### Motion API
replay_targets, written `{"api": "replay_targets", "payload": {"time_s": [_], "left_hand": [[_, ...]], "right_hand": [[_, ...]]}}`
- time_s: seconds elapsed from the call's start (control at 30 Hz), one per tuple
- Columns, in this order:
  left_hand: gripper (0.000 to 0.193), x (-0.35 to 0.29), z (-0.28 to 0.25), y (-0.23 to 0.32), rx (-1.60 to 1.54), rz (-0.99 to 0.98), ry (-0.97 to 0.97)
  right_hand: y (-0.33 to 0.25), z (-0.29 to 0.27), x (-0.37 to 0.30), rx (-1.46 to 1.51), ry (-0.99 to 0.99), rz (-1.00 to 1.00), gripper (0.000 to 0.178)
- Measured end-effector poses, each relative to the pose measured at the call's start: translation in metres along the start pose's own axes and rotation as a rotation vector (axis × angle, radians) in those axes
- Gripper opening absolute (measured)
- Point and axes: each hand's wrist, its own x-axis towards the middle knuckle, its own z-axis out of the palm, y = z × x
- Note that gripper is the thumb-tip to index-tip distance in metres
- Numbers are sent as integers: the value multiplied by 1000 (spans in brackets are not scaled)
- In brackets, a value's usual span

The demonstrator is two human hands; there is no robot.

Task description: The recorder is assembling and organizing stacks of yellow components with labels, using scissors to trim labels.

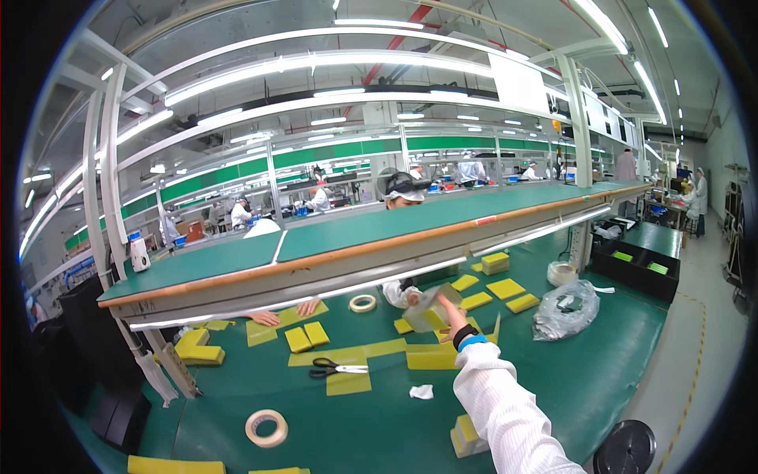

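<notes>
My right hand [455,317], in a white striped sleeve with black and blue bands at the wrist, stretches across the green table. Its fingers are closed at the edge of a translucent yellowish sheet [426,314]. A co-worker's hand [405,295] in a white sleeve is at the far side of the same sheet. Yellow sheets [433,357] lie just under and beside my wrist. Black-handled scissors [338,368] rest on more yellow sheets to the left. A crumpled white scrap [422,392] lies near my forearm. My left hand is out of view.
A shelf [379,229] with a wooden edge spans the table. Around lie tape rolls [266,428], yellow stacks [466,437], a clear plastic bag [566,310] and a black bin [636,265]. Another person's hands [265,318] touch yellow sheets at left.
</notes>
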Motion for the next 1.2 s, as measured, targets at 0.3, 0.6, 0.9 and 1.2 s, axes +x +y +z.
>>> {"api": "replay_targets", "payload": {"time_s": [0.3,0.6,0.9,1.2], "left_hand": [[49,-7,-3,4,13,-83,-400],[52,19,-31,12,23,-93,-450],[20,43,-11,23,31,-63,155],[18,58,-47,23,-635,-445,6]], "right_hand": [[12,5,28,204,46,-208,75],[1,-43,-11,494,-355,-34,58],[-30,-102,-225,338,-494,48,55],[-2,-105,-367,392,-740,225,53]]}}
